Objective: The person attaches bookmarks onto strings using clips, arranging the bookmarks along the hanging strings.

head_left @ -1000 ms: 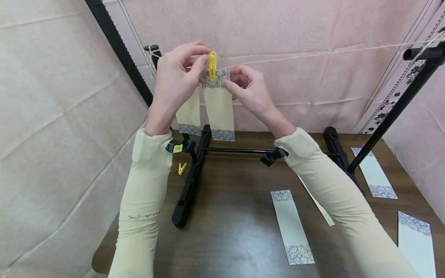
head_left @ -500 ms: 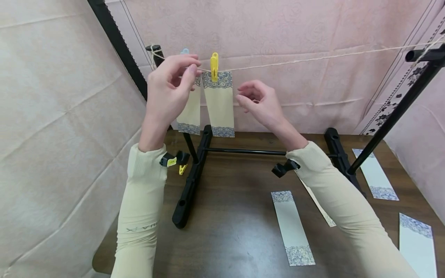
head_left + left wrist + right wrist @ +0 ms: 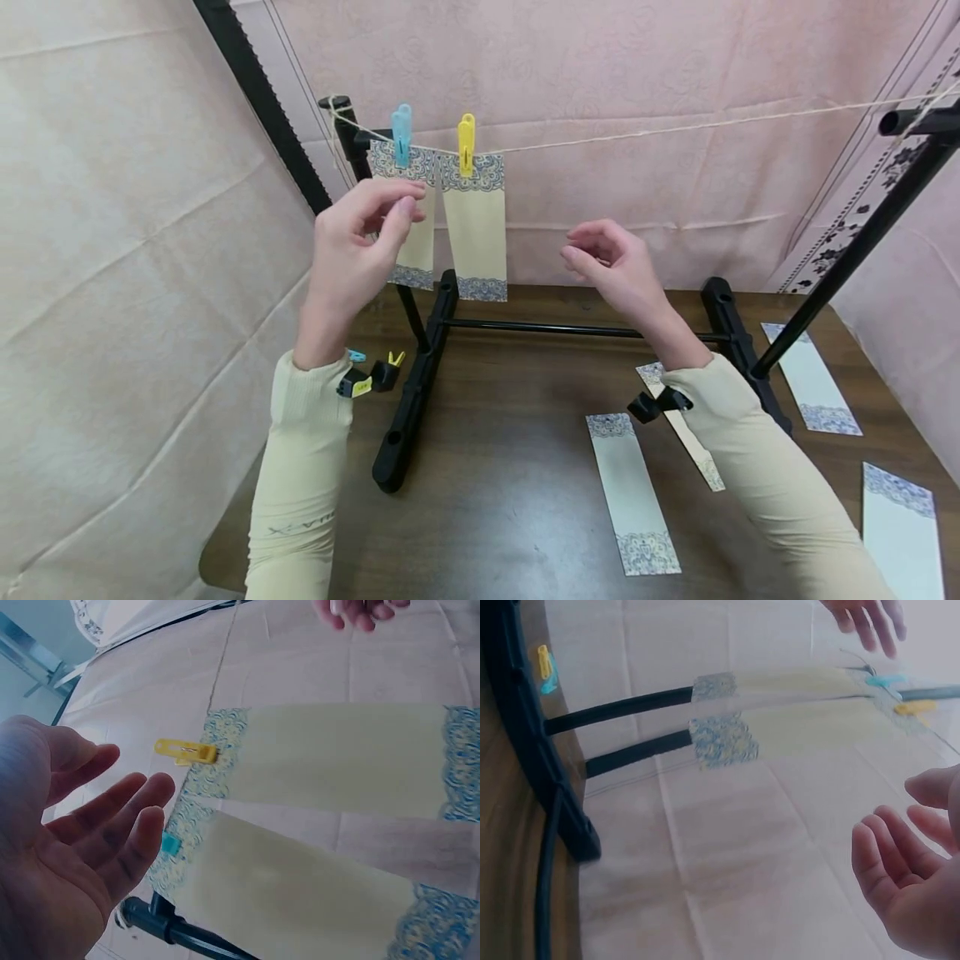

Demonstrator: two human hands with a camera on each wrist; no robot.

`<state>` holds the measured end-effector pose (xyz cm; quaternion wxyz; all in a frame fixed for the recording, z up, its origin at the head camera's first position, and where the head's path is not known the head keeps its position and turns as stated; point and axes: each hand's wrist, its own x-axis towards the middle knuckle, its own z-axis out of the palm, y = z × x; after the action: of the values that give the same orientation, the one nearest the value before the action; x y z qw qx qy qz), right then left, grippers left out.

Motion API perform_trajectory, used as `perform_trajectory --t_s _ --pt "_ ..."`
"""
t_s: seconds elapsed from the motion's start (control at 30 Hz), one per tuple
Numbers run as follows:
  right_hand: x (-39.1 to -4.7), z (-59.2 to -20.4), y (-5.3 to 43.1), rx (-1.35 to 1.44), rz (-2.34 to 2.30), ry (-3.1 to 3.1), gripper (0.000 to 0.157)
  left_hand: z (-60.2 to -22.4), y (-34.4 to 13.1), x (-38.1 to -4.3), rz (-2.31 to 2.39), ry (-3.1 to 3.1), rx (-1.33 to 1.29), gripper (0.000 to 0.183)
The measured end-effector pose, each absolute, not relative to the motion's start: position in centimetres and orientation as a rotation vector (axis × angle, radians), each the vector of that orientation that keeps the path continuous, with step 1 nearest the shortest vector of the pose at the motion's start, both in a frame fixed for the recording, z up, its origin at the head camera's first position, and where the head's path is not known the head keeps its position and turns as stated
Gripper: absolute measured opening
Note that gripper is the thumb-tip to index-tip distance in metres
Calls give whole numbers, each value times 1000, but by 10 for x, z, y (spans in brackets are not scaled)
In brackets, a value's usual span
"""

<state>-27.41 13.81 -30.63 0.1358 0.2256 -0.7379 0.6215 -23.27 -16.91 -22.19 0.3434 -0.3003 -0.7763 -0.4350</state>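
Observation:
Two cream paper strips with blue lace-patterned ends hang side by side from a string (image 3: 645, 134). A blue clothespin (image 3: 402, 137) clips the left strip (image 3: 414, 237), and a yellow clothespin (image 3: 467, 146) clips the right strip (image 3: 476, 237). My left hand (image 3: 363, 246) is in front of the left strip and covers part of it in the head view; its loosely bent fingers hold nothing. To the right of both strips, apart from them, my right hand (image 3: 618, 267) hovers with relaxed fingers, holding nothing. The left wrist view shows the yellow clothespin (image 3: 187, 751) just beyond my left fingertips.
A black stand (image 3: 416, 400) carries the string between two posts. On the brown table (image 3: 480, 517) lie more patterned strips: one in front (image 3: 633, 496), others at the right. Beside my left wrist lie a small yellow clothespin (image 3: 396, 358) and a blue clothespin (image 3: 357, 356).
My left hand has let go of the yellow clothespin and moved down and left. My right hand has released the strip and drawn away right and down. The strip stays hanging.

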Motion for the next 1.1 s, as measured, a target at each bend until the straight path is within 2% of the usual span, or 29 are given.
perform_trajectory --t_s 0.17,0.63,1.1 --pt "-266 -325 160 593 1830 -2166 25 -237 -177 -228 -1167 -2015 -756 19" --pt "-244 -374 212 256 1819 -2409 41 -290 -203 -221 -1320 -2026 -618 17" --pt "-239 -428 254 160 1543 -2713 55 -347 -237 -237 -1408 -2223 -395 23"
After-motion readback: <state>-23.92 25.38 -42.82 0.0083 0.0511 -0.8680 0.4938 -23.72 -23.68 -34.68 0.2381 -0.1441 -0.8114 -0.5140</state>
